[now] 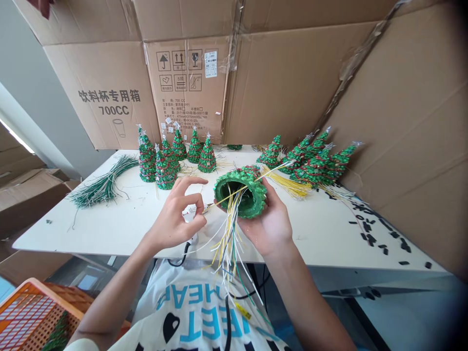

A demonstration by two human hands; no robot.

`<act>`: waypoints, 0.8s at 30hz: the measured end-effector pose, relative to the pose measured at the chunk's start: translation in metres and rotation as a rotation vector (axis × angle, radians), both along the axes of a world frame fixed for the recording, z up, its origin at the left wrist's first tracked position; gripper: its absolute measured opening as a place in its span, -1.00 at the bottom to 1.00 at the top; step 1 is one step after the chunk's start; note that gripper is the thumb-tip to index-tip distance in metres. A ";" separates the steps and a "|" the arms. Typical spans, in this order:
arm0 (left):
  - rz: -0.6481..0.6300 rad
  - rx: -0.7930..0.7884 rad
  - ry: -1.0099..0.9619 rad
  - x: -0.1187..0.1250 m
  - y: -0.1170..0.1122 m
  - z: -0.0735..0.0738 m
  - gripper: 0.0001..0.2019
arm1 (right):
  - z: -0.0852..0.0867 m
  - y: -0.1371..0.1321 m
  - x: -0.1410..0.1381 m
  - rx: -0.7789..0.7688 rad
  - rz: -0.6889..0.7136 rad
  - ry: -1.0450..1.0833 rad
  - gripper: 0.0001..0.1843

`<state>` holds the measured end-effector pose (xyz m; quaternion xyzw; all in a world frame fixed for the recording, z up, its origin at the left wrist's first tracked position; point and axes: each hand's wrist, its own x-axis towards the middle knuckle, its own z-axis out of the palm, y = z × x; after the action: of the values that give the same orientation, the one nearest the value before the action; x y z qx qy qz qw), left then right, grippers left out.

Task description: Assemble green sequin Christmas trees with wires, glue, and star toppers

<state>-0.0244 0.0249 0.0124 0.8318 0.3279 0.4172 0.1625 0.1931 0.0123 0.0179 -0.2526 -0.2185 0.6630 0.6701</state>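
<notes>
Now our right hand (268, 222) is wrapped around a miniature Christmas tree (252, 197), held just above the near edge of the desk (109, 224) with its hollow base turned toward us; a spray of lead wires (228, 239) in white, yellow and green spills from that base and hangs past the desk edge; our left hand (175, 214) has thumb and forefinger pinched together on one yellow wire (223, 196) that crosses the opening. We judge this tree unfinished, its leads being loose; several standing trees (164, 163) are grouped at the back left, more lying trees (314, 163) rest at the right, and a bundle of green wires (102, 185) lies untouched at the far left; black offcuts (369, 229) dot the right side.
</notes>
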 end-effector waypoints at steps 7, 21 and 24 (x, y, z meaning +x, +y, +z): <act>-0.118 -0.045 0.300 -0.027 0.003 0.018 -0.88 | 0.001 0.003 0.008 0.051 0.001 0.106 -0.80; -0.035 0.055 0.012 -0.016 -0.009 0.016 -0.93 | -0.003 -0.002 -0.009 -0.024 0.020 0.067 -0.80; 0.001 0.125 -0.101 -0.005 -0.010 0.010 -0.88 | -0.005 -0.005 -0.016 -0.064 0.038 0.065 -0.73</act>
<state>-0.0297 0.0152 0.0220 0.8181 0.2931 0.4783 0.1262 0.1771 0.0077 0.0133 -0.2480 -0.1802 0.6901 0.6556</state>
